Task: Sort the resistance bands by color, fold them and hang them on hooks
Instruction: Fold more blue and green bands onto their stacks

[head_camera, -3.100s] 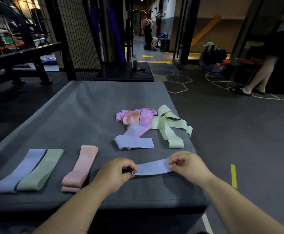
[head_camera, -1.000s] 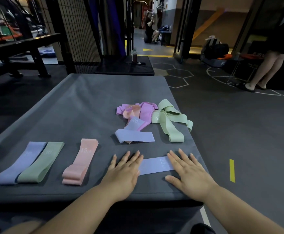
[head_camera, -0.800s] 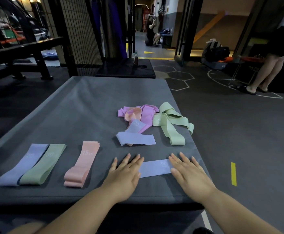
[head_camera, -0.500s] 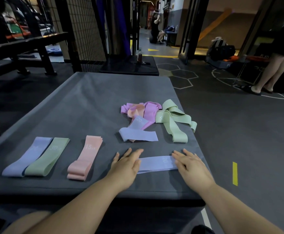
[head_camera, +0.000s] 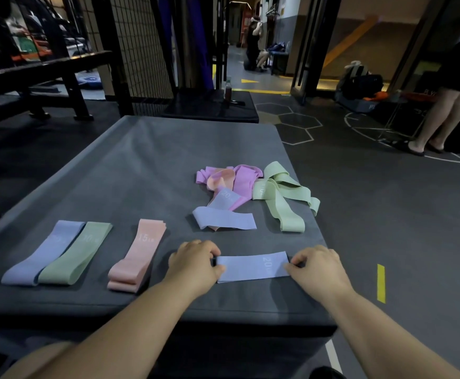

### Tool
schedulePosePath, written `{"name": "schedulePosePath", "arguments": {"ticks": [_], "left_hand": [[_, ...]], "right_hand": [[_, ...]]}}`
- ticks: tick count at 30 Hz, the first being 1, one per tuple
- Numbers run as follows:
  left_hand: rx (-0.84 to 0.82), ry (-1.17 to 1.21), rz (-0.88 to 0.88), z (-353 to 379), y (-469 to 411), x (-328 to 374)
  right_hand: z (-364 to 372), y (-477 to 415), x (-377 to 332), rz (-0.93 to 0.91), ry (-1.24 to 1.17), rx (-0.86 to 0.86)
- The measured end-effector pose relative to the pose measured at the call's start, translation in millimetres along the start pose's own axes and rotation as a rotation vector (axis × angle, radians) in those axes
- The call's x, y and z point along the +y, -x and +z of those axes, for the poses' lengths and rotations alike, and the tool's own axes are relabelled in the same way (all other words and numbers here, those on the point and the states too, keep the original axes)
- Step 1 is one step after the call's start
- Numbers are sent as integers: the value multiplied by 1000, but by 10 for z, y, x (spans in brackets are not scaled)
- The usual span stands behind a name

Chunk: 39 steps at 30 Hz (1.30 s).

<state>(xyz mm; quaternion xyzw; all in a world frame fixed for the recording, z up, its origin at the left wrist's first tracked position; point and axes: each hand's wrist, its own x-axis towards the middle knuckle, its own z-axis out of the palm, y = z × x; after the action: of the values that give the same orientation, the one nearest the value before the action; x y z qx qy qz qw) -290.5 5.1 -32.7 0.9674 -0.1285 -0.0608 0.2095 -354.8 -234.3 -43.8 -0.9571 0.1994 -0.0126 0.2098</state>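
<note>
A lavender-blue resistance band [head_camera: 252,266] marked 20 lies flat near the front edge of the grey padded platform [head_camera: 146,165]. My left hand [head_camera: 194,262] pinches its left end with curled fingers. My right hand [head_camera: 317,269] pinches its right end the same way. Laid out at the left are a folded blue band [head_camera: 41,254], a green band [head_camera: 75,255] and a pink stack [head_camera: 137,255]. Behind my hands a loose pile holds a blue band [head_camera: 223,218], purple bands [head_camera: 241,180], a peach band [head_camera: 219,180] and green bands [head_camera: 283,198].
The platform's front edge runs just below my wrists; its right edge drops to the dark gym floor with yellow marks [head_camera: 381,283]. A person's legs [head_camera: 439,116] stand at the far right. A bottle [head_camera: 228,90] sits on a black block beyond. A wire-mesh rack [head_camera: 138,50] rises behind left.
My hands lay flat, pressing the blue band onto the platform; now the fingers of both have curled and pinch the band's two ends. The camera has shifted slightly.
</note>
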Motion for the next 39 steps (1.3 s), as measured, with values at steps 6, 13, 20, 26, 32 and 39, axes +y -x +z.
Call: {"name": "schedulePosePath", "arguments": {"ticks": [6, 13, 20, 26, 32, 39], "left_hand": [[-8, 82, 34, -29, 14, 6], [-19, 199, 33, -56, 27, 8], [-174, 609, 12, -148, 62, -111], [-90, 754, -36, -423, 239, -354], [67, 743, -178, -762, 462, -945], [295, 713, -360, -1071, 684, -1709]], "right_hand": [[-33, -7, -68, 22, 21, -7], [-102, 22, -163, 19, 12, 2], [-163, -54, -284, 61, -235, 18], [-21, -120, -657, 17, -466, 6], [140, -183, -1468, -158, -388, -16], [433, -221, -2649, -330, -257, -36]]}}
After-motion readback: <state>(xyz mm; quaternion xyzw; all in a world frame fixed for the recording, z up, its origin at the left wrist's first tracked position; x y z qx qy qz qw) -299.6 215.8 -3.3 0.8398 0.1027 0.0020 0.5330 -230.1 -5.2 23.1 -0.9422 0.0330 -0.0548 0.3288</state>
